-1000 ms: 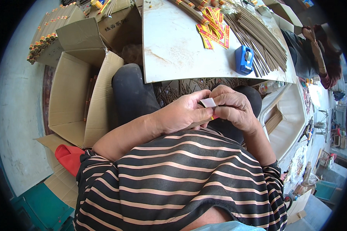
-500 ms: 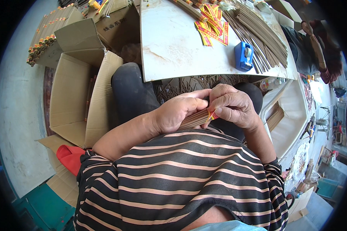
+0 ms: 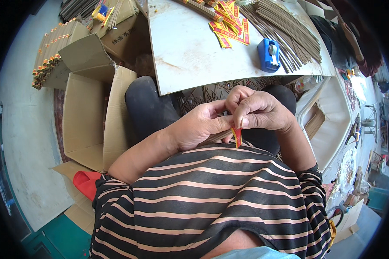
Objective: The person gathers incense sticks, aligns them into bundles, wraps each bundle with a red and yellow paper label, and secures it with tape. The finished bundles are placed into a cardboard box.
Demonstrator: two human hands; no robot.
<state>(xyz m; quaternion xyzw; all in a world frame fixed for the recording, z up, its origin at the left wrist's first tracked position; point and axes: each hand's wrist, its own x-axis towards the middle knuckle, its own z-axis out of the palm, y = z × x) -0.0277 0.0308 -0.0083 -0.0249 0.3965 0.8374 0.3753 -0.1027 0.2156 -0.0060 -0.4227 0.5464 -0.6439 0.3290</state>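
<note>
Close to my striped shirt, my left hand (image 3: 199,126) is closed around a bundle of thin brown incense sticks (image 3: 215,138), mostly hidden by the fingers. My right hand (image 3: 263,111) pinches a red and yellow paper label strip (image 3: 237,136) at the bundle's end, its thumb and fingertips touching the left thumb. The strip's loose end hangs down toward the shirt. On the table ahead lie a heap of similar label strips (image 3: 231,26) and a blue tape dispenser (image 3: 269,56).
Loose incense sticks (image 3: 289,32) are spread over the table (image 3: 190,56). An open cardboard box (image 3: 85,116) stands at my left, with banded bundles (image 3: 52,52) stacked beyond it. To my right is a white tub (image 3: 333,116) with sticks inside. Another person (image 3: 333,39) is at far right.
The label strip now hangs lower, its free end down past the bundle, where before it lay across the sticks. Both hands stay together. The whole view has shifted slightly.
</note>
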